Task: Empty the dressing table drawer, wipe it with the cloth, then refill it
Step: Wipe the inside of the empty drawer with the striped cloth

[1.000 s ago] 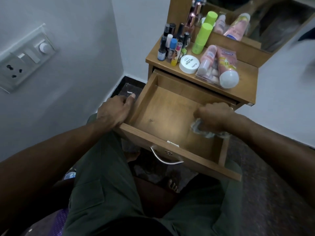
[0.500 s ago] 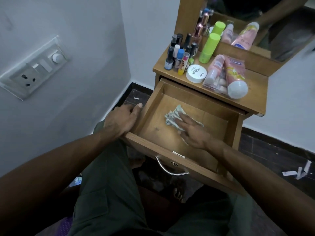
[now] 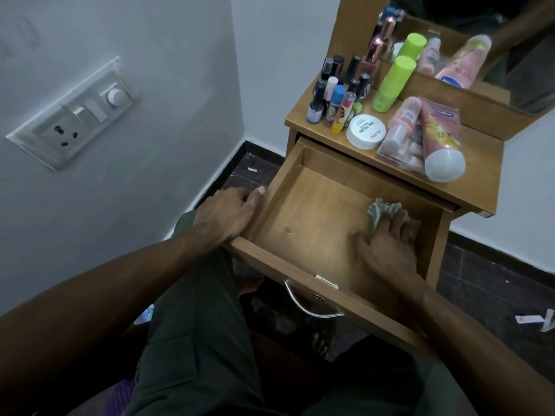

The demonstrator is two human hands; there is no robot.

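Cloth (image 3: 383, 211): mostly hidden under right hand (image 3: 387, 244), only a crumpled edge shows past the fingertips. Can't tell its full size or pattern. Left hand (image 3: 225, 217): fingers drop over the outside of the drawer (image 3: 300, 235) left wall, tips out of sight except the thumb. Drawer front face is mostly hidden from this angle; handle (image 3: 306, 307) partly seen. Drawer's near right corner covered by the right forearm. Mirror (image 3: 510, 49) cut off by top and right edges. Small bottles (image 3: 333, 94): labels too small to read. Paper scraps (image 3: 534, 321) on the floor cut by right edge. Both arms run out of the bottom edge.
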